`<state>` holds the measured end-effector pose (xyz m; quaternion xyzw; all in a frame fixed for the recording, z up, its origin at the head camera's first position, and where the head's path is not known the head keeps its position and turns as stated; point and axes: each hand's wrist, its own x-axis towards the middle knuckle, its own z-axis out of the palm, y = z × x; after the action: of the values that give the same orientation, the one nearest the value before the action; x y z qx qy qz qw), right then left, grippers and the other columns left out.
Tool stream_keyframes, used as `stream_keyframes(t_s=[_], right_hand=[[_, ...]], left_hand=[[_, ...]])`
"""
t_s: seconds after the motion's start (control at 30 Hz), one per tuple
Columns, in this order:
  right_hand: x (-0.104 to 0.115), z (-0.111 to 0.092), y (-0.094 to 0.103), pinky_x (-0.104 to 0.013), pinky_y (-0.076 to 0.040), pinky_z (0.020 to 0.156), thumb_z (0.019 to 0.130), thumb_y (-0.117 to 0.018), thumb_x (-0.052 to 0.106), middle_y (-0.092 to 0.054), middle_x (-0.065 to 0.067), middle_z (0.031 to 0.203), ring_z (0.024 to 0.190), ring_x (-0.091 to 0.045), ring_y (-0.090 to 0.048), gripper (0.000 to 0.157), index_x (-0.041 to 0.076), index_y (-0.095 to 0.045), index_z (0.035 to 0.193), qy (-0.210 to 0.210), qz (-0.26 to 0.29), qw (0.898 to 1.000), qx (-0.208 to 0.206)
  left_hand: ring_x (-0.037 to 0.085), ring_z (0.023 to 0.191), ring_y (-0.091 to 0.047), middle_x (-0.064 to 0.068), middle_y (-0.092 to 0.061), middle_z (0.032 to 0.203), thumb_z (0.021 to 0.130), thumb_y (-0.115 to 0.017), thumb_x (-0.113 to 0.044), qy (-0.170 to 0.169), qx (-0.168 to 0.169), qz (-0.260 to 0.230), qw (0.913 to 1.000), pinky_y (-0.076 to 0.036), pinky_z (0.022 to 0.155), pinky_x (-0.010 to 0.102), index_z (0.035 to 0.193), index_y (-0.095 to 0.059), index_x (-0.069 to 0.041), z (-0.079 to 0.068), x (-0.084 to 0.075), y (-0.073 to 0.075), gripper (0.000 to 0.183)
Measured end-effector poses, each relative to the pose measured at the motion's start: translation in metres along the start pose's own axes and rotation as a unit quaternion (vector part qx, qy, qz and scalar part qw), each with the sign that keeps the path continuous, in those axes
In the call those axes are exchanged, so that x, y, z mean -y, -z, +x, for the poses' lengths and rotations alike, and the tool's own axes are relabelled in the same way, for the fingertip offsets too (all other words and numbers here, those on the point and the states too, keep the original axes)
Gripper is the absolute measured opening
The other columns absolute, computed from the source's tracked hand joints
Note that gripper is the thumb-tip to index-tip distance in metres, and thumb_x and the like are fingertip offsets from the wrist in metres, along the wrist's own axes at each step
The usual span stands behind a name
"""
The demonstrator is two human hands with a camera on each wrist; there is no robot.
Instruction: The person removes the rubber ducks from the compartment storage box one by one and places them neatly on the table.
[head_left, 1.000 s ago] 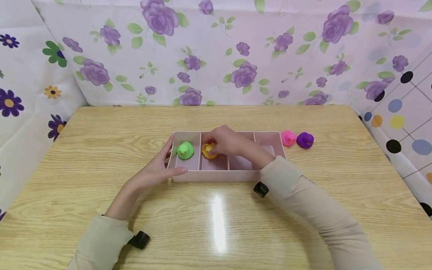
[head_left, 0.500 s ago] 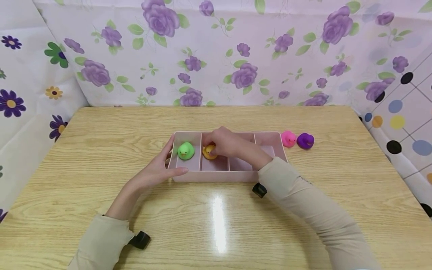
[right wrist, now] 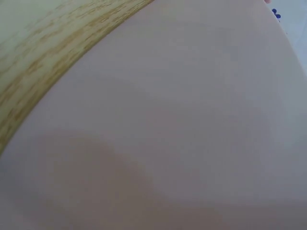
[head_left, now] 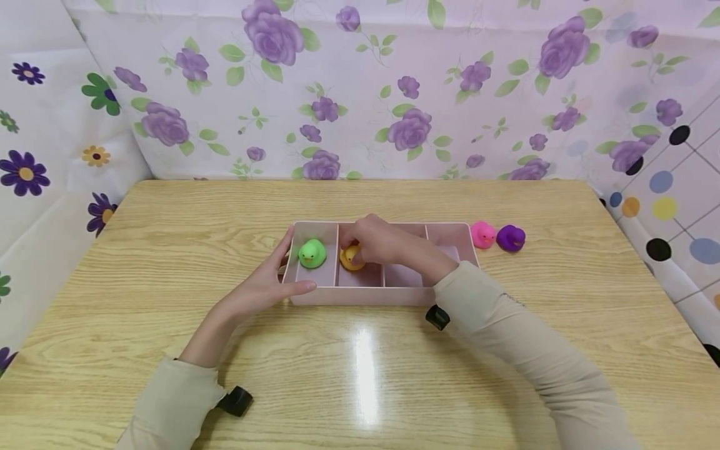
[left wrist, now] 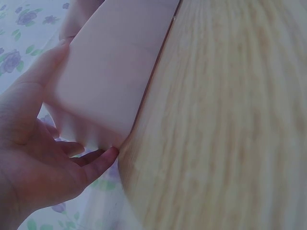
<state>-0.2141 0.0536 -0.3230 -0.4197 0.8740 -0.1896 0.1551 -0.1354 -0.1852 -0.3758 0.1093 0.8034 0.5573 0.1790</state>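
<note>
A pale pink divided box (head_left: 360,296) sits on the wooden table. My left hand (head_left: 269,280) grips its left end, thumb along the front wall and fingers at the end wall; the left wrist view shows the fingertips against that wall. In the leftmost compartment is a green toy duck (head_left: 312,253). My right hand (head_left: 379,240) reaches into the compartment beside it and pinches a yellow toy duck (head_left: 352,257), partly hidden by the fingers. In the right wrist view a blurred pink wall of the box (right wrist: 182,110) fills most of the picture.
A pink toy duck (head_left: 483,235) and a purple toy duck (head_left: 511,239) stand on the table (head_left: 315,375) just right of the box. Flowered cloth (head_left: 360,94) hangs behind the table's back edge, with patterned cloths at both sides.
The head view has shifted slightly, so everything appears a little lower. Both hands keep their places, the right fingers still on the yellow duck in the same compartment.
</note>
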Motion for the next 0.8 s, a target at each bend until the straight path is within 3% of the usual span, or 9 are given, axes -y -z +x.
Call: stream_keyframes(t_s=[0.43,0.6,0.8], right_hand=[[-0.001,-0.014,0.007,-0.027,-0.049,0.077,0.079,-0.074,0.002,-0.068,-0.007,0.098,0.087,-0.018,-0.059,0.024,0.004,-0.075,0.103,-0.013,0.032,0.999,-0.036],[0.002,-0.020,0.012,-0.026,-0.051,0.078,0.082,-0.074,0.005,-0.070,-0.006,0.097,0.087,-0.019,-0.063,0.022,0.004,-0.075,0.104,-0.011,0.055,0.997,-0.047],[0.002,-0.024,0.013,-0.024,-0.052,0.079,0.084,-0.073,0.007,-0.070,-0.003,0.095,0.090,-0.017,-0.064,0.020,0.004,-0.073,0.104,-0.037,0.109,0.992,-0.058]], left_hand=[[0.040,0.133,-0.034,0.023,-0.017,0.155,0.087,-0.073,-0.030,0.001,-0.001,0.001,1.0000,-0.034,0.103,0.052,0.155,0.009,-0.033,0.000,0.000,0.000,0.106],[0.041,0.132,-0.034,0.023,-0.017,0.155,0.087,-0.074,-0.030,0.003,-0.002,0.002,1.0000,-0.034,0.102,0.051,0.154,0.009,-0.034,0.000,0.000,-0.001,0.107],[0.041,0.132,-0.035,0.022,-0.017,0.155,0.087,-0.074,-0.030,0.004,-0.002,0.000,1.0000,-0.035,0.102,0.050,0.154,0.009,-0.034,0.000,0.000,-0.001,0.106]])
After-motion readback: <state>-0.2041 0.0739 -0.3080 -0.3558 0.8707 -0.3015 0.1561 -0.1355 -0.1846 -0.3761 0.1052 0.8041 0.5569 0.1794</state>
